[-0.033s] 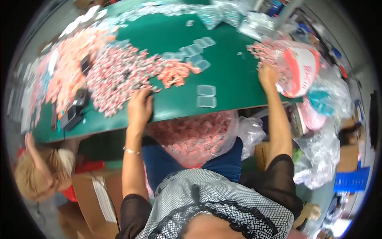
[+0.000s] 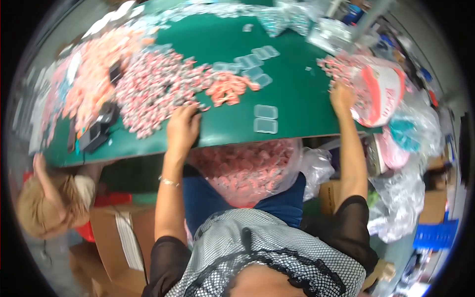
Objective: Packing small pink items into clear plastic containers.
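Judging by the hands' placement, probably picking at or gathering loose pieces. Right hand [image 2: 342, 100] at the small pile of pink-and-grey pieces [image 2: 332, 68], just beside the printed pink-and-white plastic bag [image 2: 381, 94] at the right of the table [image 2: 297, 104]; fingers pointed into the pile, too blurred for telling a pinch from an empty reach. Left hand [image 2: 182, 127] palm-down by the near edge of the large pile of pink-and-grey pieces [image 2: 158, 86], fingers loosely bent, thumb slightly apart; cannot tell of anything under the fingertips. As a judgement, calls next for fingertip care at the right: lifting pieces free without dragging the bag along.

Counted: two piles of pink-and-grey pieces on the table, one large, one small, with far too many pieces for a tally. Two heaps of orange pieces, a small heap [image 2: 228, 88] against the large pile and a broad heap [image 2: 91, 74] farther left. One clear two-panel plastic case [image 2: 265, 125] between the hands, near the table's edge; beyond, roughly four more clear cases [image 2: 249, 62], overlapping and blurred. Below the edge, one clear sack [image 2: 257, 168] of pink pieces, between the knees.
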`<state>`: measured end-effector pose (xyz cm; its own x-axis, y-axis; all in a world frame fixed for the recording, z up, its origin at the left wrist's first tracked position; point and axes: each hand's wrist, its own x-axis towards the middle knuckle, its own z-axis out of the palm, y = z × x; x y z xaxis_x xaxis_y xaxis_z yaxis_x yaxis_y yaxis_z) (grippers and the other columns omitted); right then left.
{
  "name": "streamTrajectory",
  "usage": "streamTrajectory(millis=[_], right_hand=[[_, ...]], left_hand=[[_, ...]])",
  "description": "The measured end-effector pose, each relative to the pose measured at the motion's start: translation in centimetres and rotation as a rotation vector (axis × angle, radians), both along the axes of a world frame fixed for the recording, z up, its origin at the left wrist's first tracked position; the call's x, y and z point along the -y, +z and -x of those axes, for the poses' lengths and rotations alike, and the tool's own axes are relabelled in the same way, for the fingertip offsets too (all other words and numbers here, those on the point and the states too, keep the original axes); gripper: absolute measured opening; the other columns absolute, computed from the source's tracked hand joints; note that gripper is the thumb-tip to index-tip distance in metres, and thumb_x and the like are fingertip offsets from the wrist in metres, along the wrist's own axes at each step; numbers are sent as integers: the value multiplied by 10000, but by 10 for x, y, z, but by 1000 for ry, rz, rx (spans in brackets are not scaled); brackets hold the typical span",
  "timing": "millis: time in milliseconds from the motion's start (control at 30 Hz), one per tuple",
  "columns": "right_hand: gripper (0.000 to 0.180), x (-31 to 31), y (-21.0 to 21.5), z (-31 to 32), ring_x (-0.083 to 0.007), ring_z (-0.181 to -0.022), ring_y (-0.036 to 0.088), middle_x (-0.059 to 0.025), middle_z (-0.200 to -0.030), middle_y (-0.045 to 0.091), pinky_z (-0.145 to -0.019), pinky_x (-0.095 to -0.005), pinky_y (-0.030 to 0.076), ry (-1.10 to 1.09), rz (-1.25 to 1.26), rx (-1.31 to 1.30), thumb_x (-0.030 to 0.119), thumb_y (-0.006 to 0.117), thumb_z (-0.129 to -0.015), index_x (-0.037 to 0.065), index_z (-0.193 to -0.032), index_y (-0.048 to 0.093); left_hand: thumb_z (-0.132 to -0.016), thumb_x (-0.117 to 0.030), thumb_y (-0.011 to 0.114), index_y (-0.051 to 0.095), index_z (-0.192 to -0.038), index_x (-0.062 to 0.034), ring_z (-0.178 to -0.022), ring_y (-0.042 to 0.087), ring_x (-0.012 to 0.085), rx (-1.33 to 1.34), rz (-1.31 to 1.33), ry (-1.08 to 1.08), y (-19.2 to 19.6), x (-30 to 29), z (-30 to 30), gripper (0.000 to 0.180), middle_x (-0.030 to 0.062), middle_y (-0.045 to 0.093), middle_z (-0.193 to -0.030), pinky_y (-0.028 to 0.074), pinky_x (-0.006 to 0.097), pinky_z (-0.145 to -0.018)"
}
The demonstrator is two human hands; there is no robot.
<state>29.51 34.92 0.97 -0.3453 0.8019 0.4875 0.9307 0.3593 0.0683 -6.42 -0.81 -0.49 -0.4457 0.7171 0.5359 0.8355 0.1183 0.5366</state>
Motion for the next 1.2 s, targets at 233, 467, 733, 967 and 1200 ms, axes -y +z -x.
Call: streamTrajectory(millis=[233, 467, 733, 967, 1200], right_hand=[[109, 31, 6, 17, -283, -821, 680, -68, -868, 711, -665, -463, 486, 266, -35, -200, 156, 640, -809, 105, -901, 668], [68, 129, -11, 50, -132, -682, 642, -68, -831, 691, -643, -260, 508, 653, 385, -718, 49, 662, -863, 32, -928, 672], [114, 151, -9, 50, -225, -722, 634, -67, -781, 642, -663, -358, 504, 587, 223, -508, 76, 696, -801, 81, -912, 671], [163, 210, 9, 76, -146, -745, 615, -65, -830, 657, -689, -275, 488, 748, 448, -690, 27, 726, -800, 19, -962, 704], [151, 224, -7, 94, -203, -830, 592, 4, -809, 610, -791, -384, 379, 607, 304, -545, 235, 766, -770, 146, -870, 695]], left_hand=[[-801, -61, 706, 658, -1106, -83, -788, 653, 293, 130, 72, 98, 2, 1, -3, 310, 115, 656, -905, 520, 403, -686], [-836, -152, 700, 690, -1004, -93, -812, 657, 322, -21, 47, 88, 5, -12, -10, 179, 97, 650, -876, 522, 426, -685], [-846, -134, 684, 689, -950, -86, -781, 658, 342, 4, 60, 129, 1, -9, -16, 114, 118, 660, -902, 518, 441, -663], [-838, -119, 692, 705, -913, -43, -778, 664, 314, 438, -119, -124, 12, -20, -65, 108, 144, 666, -855, 525, 407, -679], [-820, -89, 721, 715, -896, -48, -689, 641, 258, 303, -90, -325, 4, -53, -114, 87, 114, 646, -821, 507, 352, -616]])
